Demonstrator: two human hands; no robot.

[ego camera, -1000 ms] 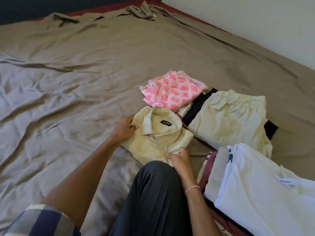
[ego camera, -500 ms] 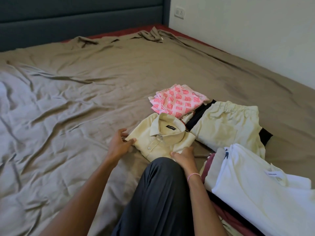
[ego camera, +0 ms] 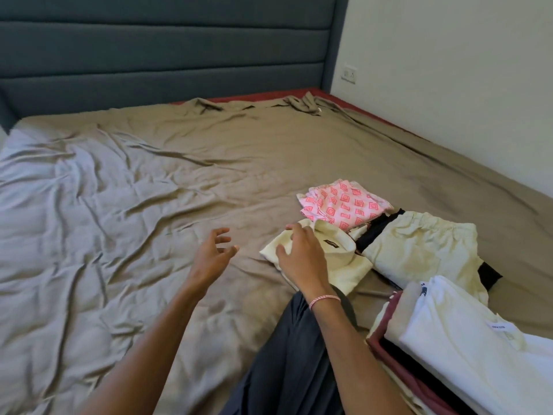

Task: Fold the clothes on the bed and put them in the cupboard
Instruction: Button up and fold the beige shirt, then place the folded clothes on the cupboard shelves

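A folded pale yellow collared shirt [ego camera: 344, 265] lies on the bed in front of my knee. My right hand [ego camera: 302, 256] hovers over its left part with fingers spread, holding nothing. My left hand [ego camera: 214, 256] is lifted above the bare sheet to the left of the shirt, fingers loosely curled and empty. Behind the shirt sits a folded pink patterned garment [ego camera: 344, 205]. To its right lie folded pale green trousers [ego camera: 419, 250] over something black. A stack of folded clothes topped by a white garment [ego camera: 463, 339] sits at the lower right.
The wrinkled brown sheet [ego camera: 134, 220] covers the wide bed to the left. A dark padded headboard [ego camera: 164, 55] stands at the back. The white wall [ego camera: 449, 85] with a socket [ego camera: 349, 74] runs along the bed's right side. My dark trouser knee [ego camera: 293, 354] is bent on the bed.
Both hands have let go of the yellow shirt and lifted. The left hand moved away to the left; the right hand moved up over the shirt. The camera tilted up.
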